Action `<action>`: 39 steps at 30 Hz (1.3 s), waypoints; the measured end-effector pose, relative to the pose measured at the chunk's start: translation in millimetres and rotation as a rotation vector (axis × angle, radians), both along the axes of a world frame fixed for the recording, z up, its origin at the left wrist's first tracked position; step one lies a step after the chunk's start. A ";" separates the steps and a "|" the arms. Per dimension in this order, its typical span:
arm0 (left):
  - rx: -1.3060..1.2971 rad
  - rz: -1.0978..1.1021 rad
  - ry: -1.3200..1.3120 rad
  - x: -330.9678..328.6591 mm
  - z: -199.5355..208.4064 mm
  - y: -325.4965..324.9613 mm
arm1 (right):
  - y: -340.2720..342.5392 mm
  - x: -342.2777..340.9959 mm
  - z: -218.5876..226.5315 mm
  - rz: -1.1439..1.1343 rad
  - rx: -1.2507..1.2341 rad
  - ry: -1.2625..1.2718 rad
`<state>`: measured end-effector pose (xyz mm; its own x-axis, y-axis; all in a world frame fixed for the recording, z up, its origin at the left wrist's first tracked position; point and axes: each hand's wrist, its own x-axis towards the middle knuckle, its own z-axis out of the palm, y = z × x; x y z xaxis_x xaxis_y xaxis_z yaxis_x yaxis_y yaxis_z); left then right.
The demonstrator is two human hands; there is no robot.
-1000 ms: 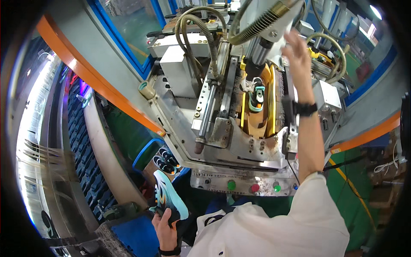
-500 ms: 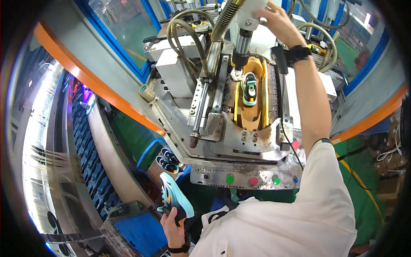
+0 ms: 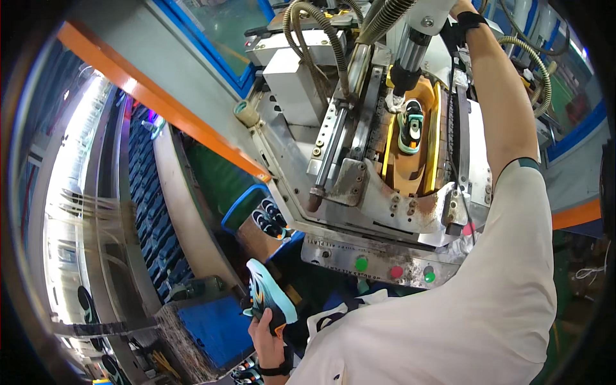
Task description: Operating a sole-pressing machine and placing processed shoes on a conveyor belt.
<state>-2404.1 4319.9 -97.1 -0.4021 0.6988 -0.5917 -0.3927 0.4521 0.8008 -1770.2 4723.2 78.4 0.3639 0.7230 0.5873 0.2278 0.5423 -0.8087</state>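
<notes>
My left hand [image 3: 266,339], low in the head view, is closed on a sneaker [image 3: 277,301] with a pale teal and black upper and orange touches. Its toe points up, away from my wrist. My right arm reaches far forward, and my right hand [image 3: 459,9] is at the top edge beside the grey-white press cylinder [image 3: 427,18]; its fingers are hidden. Under the cylinder's dark rod end [image 3: 405,76], a second sneaker [image 3: 410,128], black and mint, sits in the yellow-brown cradle [image 3: 405,178] of the machine.
Along the machine's front runs a panel with green and red buttons [image 3: 397,272]. Left of it stands a blue-rimmed bin [image 3: 234,208] with dark shoes [image 3: 269,219]. Further left are a conveyor [image 3: 144,205] and a blue box [image 3: 215,328]. An orange frame bar [image 3: 167,106] crosses the upper left.
The view has swung left, so the machine appears further right. My right hand has gone to the top edge, its fingers no longer showing. My left hand keeps hold of the sneaker.
</notes>
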 end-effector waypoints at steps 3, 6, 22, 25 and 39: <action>-0.011 -0.042 -0.011 -10.4 -9.4 -6.2 | -1.3 -10.1 -8.3 -0.030 -0.036 -0.042; 0.010 -0.046 -0.042 -7.9 -13.4 -7.5 | -10.1 -13.3 -13.1 -0.090 -0.066 -0.112; -0.020 0.089 -0.190 16.0 -37.1 -32.3 | -327.6 -390.2 -391.9 0.312 -0.424 -0.791; -0.129 0.035 -0.001 3.0 -61.7 -68.1 | -317.0 -383.0 -432.0 0.453 -0.390 -0.909; 0.098 1.243 -0.075 -149.0 -143.3 -312.6 | -226.2 -433.3 -373.4 0.908 -0.509 -0.984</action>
<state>-2553.0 4007.3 -240.4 -0.7885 -0.0871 -0.6089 -0.5572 -0.3180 0.7671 -2203.5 4497.1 -295.0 -0.7257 0.6850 -0.0649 0.5374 0.5054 -0.6751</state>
